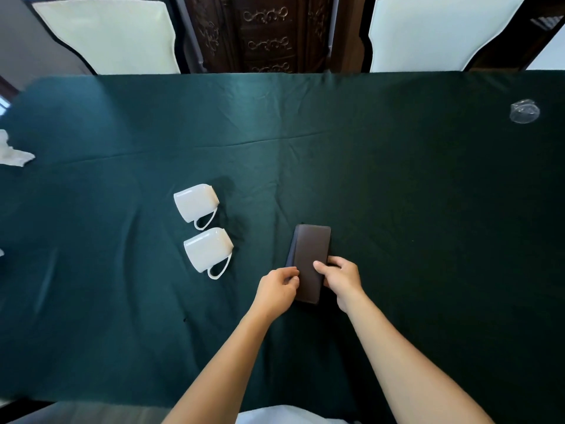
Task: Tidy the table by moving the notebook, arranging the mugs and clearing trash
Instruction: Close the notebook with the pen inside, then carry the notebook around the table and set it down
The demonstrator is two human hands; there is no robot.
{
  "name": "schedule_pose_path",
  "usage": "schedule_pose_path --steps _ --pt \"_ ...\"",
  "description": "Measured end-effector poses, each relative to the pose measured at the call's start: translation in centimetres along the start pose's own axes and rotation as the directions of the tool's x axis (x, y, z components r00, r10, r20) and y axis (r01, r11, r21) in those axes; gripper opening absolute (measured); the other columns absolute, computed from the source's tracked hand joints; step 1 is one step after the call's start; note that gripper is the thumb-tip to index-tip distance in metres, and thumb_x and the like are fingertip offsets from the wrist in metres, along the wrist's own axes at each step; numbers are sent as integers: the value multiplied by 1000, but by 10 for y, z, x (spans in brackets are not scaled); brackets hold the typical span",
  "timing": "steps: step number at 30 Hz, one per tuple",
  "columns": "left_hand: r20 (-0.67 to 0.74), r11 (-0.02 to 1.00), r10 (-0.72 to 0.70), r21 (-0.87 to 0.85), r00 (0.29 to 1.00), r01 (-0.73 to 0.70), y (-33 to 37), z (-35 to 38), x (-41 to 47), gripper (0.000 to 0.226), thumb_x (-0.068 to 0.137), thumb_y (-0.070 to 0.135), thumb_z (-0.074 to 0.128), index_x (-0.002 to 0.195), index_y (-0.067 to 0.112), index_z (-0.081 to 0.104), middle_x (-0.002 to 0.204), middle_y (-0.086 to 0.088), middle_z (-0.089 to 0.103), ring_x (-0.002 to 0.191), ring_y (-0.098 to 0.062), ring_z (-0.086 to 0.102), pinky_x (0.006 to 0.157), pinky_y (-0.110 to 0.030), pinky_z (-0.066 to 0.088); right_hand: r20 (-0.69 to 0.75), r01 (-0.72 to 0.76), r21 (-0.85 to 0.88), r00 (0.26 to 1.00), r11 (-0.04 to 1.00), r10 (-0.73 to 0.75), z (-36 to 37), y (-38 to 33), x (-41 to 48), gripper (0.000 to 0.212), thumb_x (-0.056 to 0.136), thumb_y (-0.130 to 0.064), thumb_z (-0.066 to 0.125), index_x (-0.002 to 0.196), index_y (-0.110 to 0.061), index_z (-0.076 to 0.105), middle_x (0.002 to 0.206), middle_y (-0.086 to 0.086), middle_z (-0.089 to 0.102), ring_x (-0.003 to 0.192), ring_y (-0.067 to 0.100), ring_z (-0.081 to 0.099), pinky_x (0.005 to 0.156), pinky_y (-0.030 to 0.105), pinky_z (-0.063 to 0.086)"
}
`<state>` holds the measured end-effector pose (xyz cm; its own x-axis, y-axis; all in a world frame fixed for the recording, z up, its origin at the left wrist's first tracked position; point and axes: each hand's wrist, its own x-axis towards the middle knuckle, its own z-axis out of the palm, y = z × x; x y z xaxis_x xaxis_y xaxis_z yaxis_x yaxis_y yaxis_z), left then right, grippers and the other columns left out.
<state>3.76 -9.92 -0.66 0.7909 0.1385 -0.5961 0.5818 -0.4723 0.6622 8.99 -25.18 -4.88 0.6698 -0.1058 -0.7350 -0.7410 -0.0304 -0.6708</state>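
A dark brown notebook [312, 249] lies closed on the green tablecloth [397, 185], a little right of centre. My right hand [339, 280] grips its near right edge, thumb on the cover. My left hand [276, 289] touches its near left edge with curled fingers. Two white mugs sit upside down to the left: the far mug [195, 203] and the near mug [206, 247], handles pointing toward me and to the right. Crumpled white tissue [13, 151] lies at the far left edge. A crumpled clear plastic wrapper [524, 111] lies at the far right.
Two cream upholstered chairs [110, 35] [434, 32] stand at the table's far side, with a carved dark wooden cabinet [269, 32] between them. The cloth has long creases across the middle. The table's near edge is just in front of my body.
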Motion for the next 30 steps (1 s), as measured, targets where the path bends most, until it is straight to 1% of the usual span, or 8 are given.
schedule_pose_path --steps 3,6,10,12,15,20,24,30 --pt "-41 998 -8 -58 999 6 -4 -6 -8 34 99 23 60 130 20 72 114 -1 77 107 -16 70 96 -23 51 14 14 38 1000 999 -15 2 -3 -6 21 77 -12 84 94 -18 73 99 11 80 94 33 77 91 54 61" --pt "-126 997 62 -44 990 -68 -2 -28 -8 31 97 21 63 125 18 75 112 -1 79 94 -14 71 93 -24 52 32 64 71 997 995 -66 4 -10 -21 16 81 -9 81 92 -18 73 100 12 80 97 33 77 94 53 60" --pt "-239 969 210 -78 948 -234 22 -76 -3 31 95 21 67 125 16 74 113 -3 78 106 -19 72 98 -32 54 64 189 109 978 976 -196 6 -25 -61 19 85 -9 78 104 -13 76 105 10 81 104 31 76 98 50 58" --pt "-263 939 301 -88 917 -333 42 -103 -1 36 90 33 70 124 23 74 119 2 76 117 -14 68 104 -34 51 85 243 126 963 962 -254 8 -32 -84 23 87 -6 76 110 -8 74 108 11 80 106 31 75 97 46 59" --pt "-147 859 474 -138 868 -493 70 -139 -5 40 81 47 72 119 35 72 125 7 74 124 -8 65 109 -32 47 113 326 148 932 934 -344 15 -39 -120 28 87 -4 77 114 -6 74 109 11 80 106 28 75 93 39 61" --pt "67 743 635 -324 769 -585 88 -172 -25 23 91 11 77 114 16 75 100 -4 83 93 -12 76 95 -31 58 11 447 159 891 881 -454 44 -38 -179 26 88 -7 77 114 -11 76 108 6 81 104 22 76 91 36 61" --pt "114 686 630 -545 768 -482 65 -182 -42 24 93 12 75 116 14 74 102 -13 81 95 -21 74 96 -36 56 -179 522 349 852 778 -492 70 -23 -216 23 91 -1 71 112 -8 76 111 11 80 109 29 74 98 39 56" --pt "274 692 634 -619 723 -372 36 -168 -85 23 98 19 68 112 2 74 105 -18 80 93 -26 76 92 -45 60 -401 600 483 799 638 -448 99 0 -276 26 96 0 62 121 -2 71 115 12 78 111 29 74 92 33 60"
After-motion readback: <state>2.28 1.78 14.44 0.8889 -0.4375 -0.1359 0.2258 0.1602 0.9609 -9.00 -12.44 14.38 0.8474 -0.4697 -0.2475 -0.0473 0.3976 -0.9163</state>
